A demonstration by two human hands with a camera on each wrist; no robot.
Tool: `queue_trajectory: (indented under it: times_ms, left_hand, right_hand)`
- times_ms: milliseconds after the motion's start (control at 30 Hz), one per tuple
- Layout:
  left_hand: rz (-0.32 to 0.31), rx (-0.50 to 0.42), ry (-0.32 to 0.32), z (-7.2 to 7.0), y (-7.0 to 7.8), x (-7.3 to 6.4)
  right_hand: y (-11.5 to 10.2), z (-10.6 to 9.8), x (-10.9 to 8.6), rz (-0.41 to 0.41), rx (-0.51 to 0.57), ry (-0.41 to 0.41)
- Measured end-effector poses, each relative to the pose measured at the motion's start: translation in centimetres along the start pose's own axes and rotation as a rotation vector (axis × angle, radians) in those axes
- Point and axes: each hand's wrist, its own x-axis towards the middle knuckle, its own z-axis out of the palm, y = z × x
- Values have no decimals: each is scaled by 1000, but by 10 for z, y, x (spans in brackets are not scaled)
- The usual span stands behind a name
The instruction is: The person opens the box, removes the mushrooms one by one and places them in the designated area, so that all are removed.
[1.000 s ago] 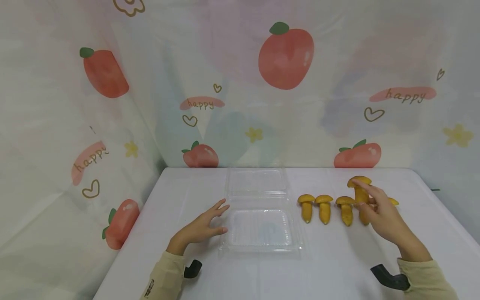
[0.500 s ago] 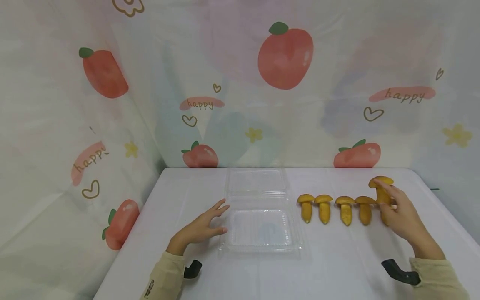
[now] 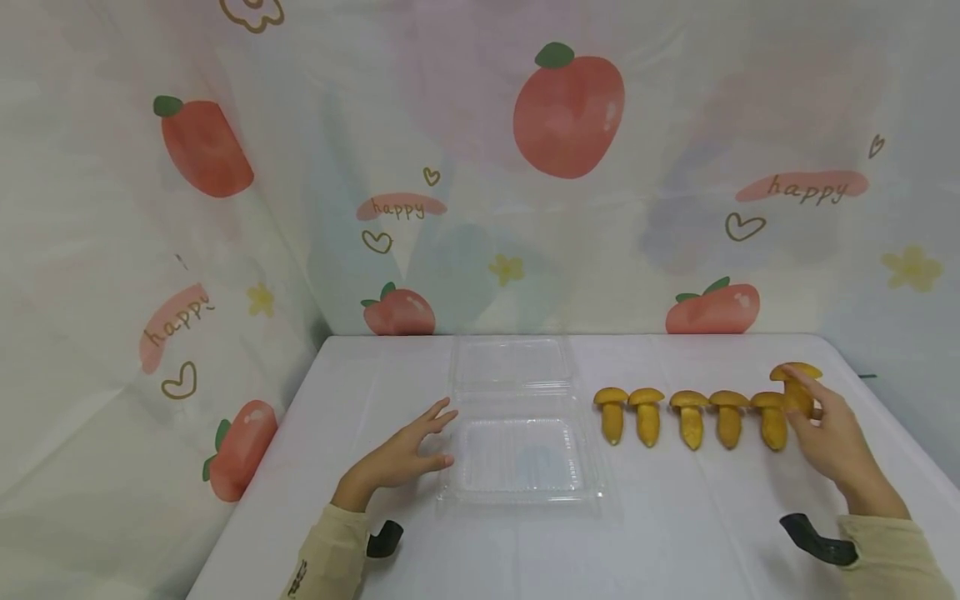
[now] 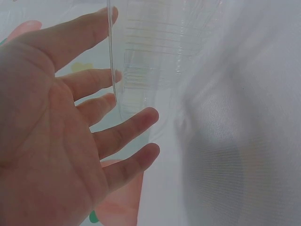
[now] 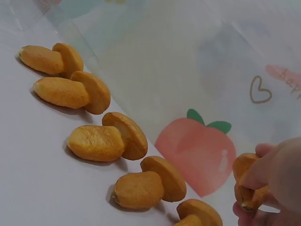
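At the right end of a row of yellow-brown mushrooms, my right hand [image 3: 836,437] holds one mushroom [image 3: 804,371] by its stem between thumb and fingers, cap up. In the right wrist view this held mushroom [image 5: 245,165] is partly covered by my fingers. Several others, such as the nearest mushroom [image 3: 772,423], lie on the white table with caps facing away from me. My left hand [image 3: 401,454] has its fingers spread beside the left edge of a clear plastic box [image 3: 517,497]. In the left wrist view two fingertips overlap the rim of the box [image 4: 155,56].
The clear box lies opened flat, its lid [image 3: 513,364] folded back toward the wall. A printed fabric backdrop [image 3: 465,108] with fruit pictures rises behind the table [image 3: 637,542] and along its left side. Black curved pieces [image 3: 817,542] show beneath both wrists.
My right hand has moved right with the held mushroom, past the lying ones to the end of the row. The mushrooms it covered earlier now show. My left hand stays put.
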Motion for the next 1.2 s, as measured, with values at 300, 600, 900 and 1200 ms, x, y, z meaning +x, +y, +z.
queue_trajectory:
  times_ms: [300, 600, 900, 1200]
  left_hand:
    - [-1, -4, 0, 0, 0, -1]
    - [-13, -10, -2, 1, 0, -1]
    - [-12, -10, 0, 1, 0, -1]
    - [-11, -12, 1, 0, 2, -1]
  right_hand:
    - [23, -8, -1, 123, -14, -15]
    - [37, -6, -3, 162, 54, 15]
    - [60, -5, -6, 161, -62, -32]
    - [64, 0, -5, 144, -153, 10]
